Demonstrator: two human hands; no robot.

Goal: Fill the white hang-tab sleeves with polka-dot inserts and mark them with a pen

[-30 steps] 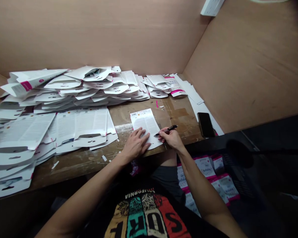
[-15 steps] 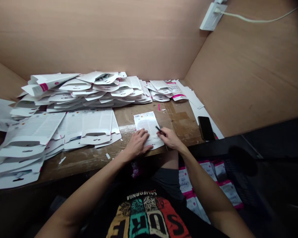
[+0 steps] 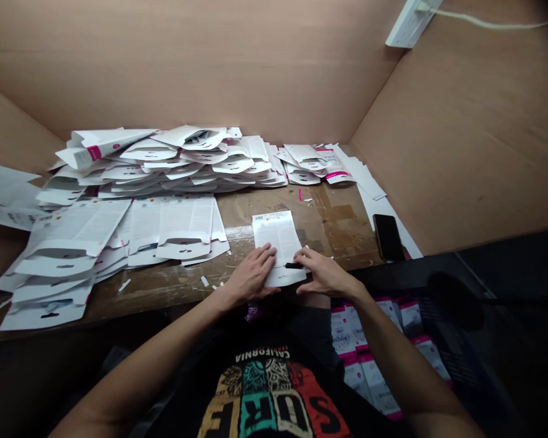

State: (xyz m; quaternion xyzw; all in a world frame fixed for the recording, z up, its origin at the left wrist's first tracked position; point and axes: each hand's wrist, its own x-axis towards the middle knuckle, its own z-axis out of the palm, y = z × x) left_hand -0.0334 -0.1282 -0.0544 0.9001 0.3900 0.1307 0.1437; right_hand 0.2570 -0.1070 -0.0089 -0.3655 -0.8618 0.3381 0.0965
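Left hand [image 3: 251,277] lies flat on the lower left of a printed white card [image 3: 277,234], fingers spread, pressing the card to the wooden table [image 3: 274,204]. Right hand [image 3: 326,274] rests on the card's lower right edge, its fingers closed over a black pen [image 3: 293,265] whose tip points toward 9 o'clock. The hands are apart but close together, with only the pen and a strip of card between them. The card lies lengthwise, pointing away from the person, with a barcode along its far edge.

Just beside the left hand at 8 o'clock lie small paper scraps [image 3: 204,281]. At 9 o'clock, printed die-cut cards [image 3: 182,225] fan across the table, and at 11 o'clock a heap of folded white card packaging [image 3: 187,161] rises against the brown board wall [image 3: 164,61]. At 3 o'clock, a black smartphone [image 3: 388,237] lies on a white card strip [image 3: 383,210]. A white wall socket [image 3: 408,24] sits high at 1 o'clock. Pink-edged printed cards [image 3: 365,371] lie below the table at 5 o'clock, beside the person's black graphic T-shirt [image 3: 269,389] at 6 o'clock.
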